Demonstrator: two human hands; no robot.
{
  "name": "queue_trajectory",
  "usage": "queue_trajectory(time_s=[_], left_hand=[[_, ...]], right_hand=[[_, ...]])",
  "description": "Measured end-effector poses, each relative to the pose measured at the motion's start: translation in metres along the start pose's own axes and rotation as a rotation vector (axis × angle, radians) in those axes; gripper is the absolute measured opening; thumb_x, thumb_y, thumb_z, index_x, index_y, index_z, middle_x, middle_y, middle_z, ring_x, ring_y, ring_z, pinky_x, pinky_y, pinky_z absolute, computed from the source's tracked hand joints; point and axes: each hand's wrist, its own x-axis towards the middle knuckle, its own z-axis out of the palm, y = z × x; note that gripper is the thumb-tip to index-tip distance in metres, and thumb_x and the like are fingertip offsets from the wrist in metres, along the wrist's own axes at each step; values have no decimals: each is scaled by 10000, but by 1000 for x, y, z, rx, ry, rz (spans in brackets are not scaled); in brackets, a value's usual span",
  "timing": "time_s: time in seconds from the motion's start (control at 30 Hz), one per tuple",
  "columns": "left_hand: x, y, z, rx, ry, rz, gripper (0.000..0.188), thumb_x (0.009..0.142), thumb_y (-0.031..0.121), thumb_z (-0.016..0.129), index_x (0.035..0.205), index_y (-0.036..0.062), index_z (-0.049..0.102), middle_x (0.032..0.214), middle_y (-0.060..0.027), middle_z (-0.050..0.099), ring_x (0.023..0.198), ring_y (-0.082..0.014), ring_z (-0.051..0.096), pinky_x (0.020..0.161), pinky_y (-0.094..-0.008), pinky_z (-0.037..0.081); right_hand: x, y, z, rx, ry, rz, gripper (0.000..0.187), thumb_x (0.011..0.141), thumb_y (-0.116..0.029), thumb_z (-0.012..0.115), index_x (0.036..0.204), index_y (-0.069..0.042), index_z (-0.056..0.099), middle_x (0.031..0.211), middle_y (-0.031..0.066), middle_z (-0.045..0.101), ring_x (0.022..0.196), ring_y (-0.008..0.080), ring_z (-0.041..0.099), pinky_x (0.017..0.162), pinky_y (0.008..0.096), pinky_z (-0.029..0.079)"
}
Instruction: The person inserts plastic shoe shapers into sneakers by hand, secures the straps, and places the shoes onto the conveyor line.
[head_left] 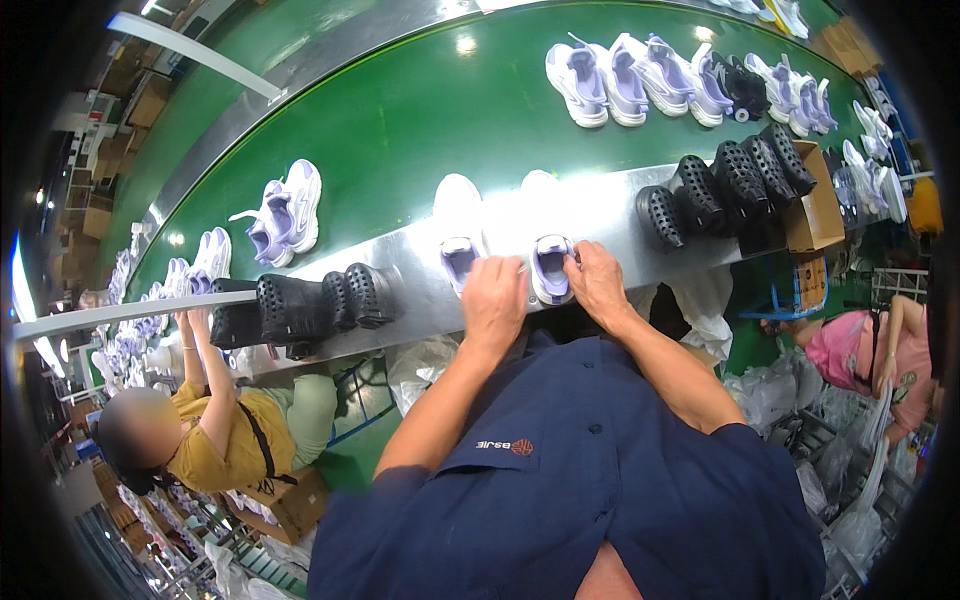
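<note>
A navy shirt [590, 450] fronts right-hand fingers [583, 254] touching a white, lavender-collared shoe [549, 240].

Black perforated pieces [370, 295] stand in two groups on the metal surface [412, 255], a carton [818, 205] beside the right-hand one. Beyond lies a green belt [420, 110]. Someone in yellow [225, 440] is at left; plastic bags [765, 395] at right.
</note>
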Motion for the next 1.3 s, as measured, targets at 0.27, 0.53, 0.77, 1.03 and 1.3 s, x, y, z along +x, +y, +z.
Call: queue_trajectory(time_s=[0.27,0.53,0.77,1.03,1.3], left_hand=[[-18,-52,-8,9,-246,-95,496,780,-57,586,1248,99,538,879,-209,615,861,-399,586,789,-490,475],[16,-55,8,140,-502,-171,376,832,388,728,1051,90,662,760,-237,671,725,-435,649,668,-508,517],[103,-192,-22,391,-332,-326,385,832,392,711,1089,106,713,888,-209,706,841,-391,670,720,-485,548],[111,-171,-98,316,-241,-247,482,756,206,796,1195,75,647,1207,-226,592,1113,-404,545,934,-466,451],[75,-114,-28,-267,-332,-295,301,846,210,723,1068,10,690,1037,-221,680,1011,-384,640,892,-433,503]], right_hand=[[43,-25,46,-14,-60,-134,143,878,-133,604,921,2,582,889,207,602,841,401,596,744,476,502],[70,-6,11,197,-304,-33,543,845,-289,688,1297,-15,561,1159,282,604,1083,415,584,970,456,459],[206,26,-78,-583,-204,39,770,789,-450,758,1460,-275,422,1374,291,462,1228,435,484,1019,508,384],[280,77,-61,-804,-361,90,770,749,-497,772,1429,-287,479,1318,245,543,1253,385,498,1027,550,349],[244,20,-44,-643,-310,-170,330,813,-456,629,948,-175,738,887,145,695,904,308,662,810,483,455]])
